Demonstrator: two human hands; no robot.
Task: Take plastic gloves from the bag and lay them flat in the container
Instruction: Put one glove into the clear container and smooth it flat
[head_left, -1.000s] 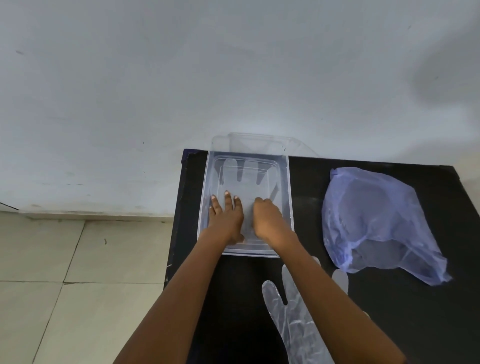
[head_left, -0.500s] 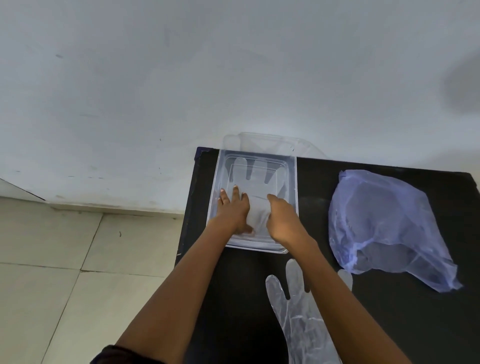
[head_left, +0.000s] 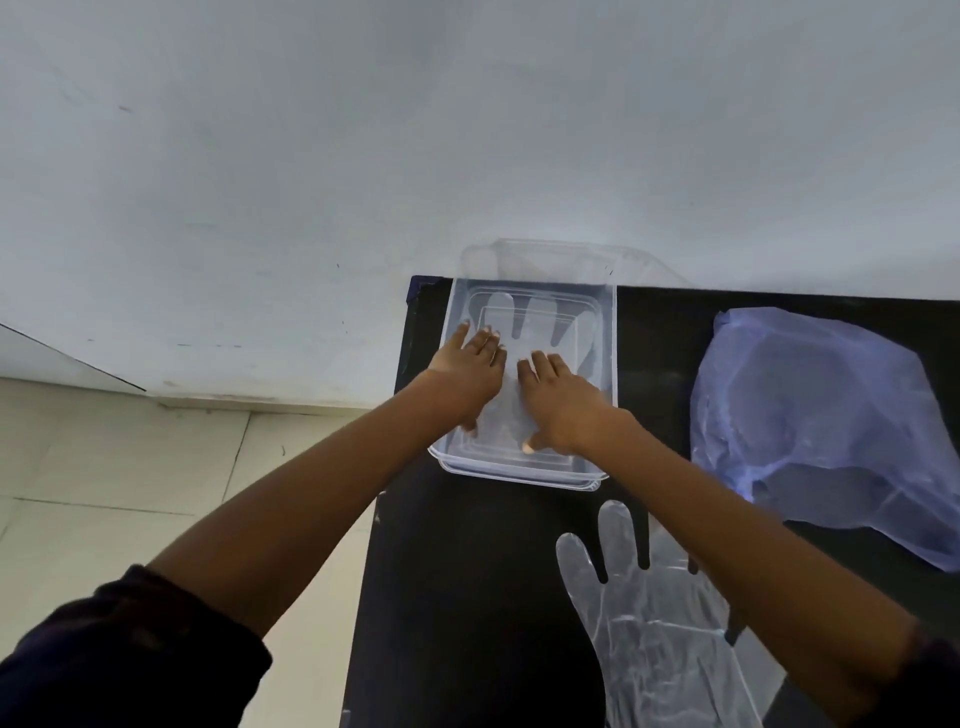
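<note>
A clear plastic container (head_left: 609, 332) stands at the far left of a black table (head_left: 467, 571). A clear plastic glove (head_left: 535, 322) lies flat inside it, fingers pointing away from me. My left hand (head_left: 467, 379) and my right hand (head_left: 558, 402) both rest palm down on that glove, fingers spread, holding nothing. A second clear glove (head_left: 654, 623) lies flat on the table near me, partly under my right forearm. The pale blue plastic bag (head_left: 826, 421) sits crumpled at the right.
The container's clear lid (head_left: 561, 260) leans against the white wall behind it. The table's left edge drops to a tiled floor (head_left: 130, 493). The bag reaches the frame's right edge.
Both hands have slid farther up the glove inside the container, fingers spreading wider. The camera has shifted slightly, so the scene sits more to the right.
</note>
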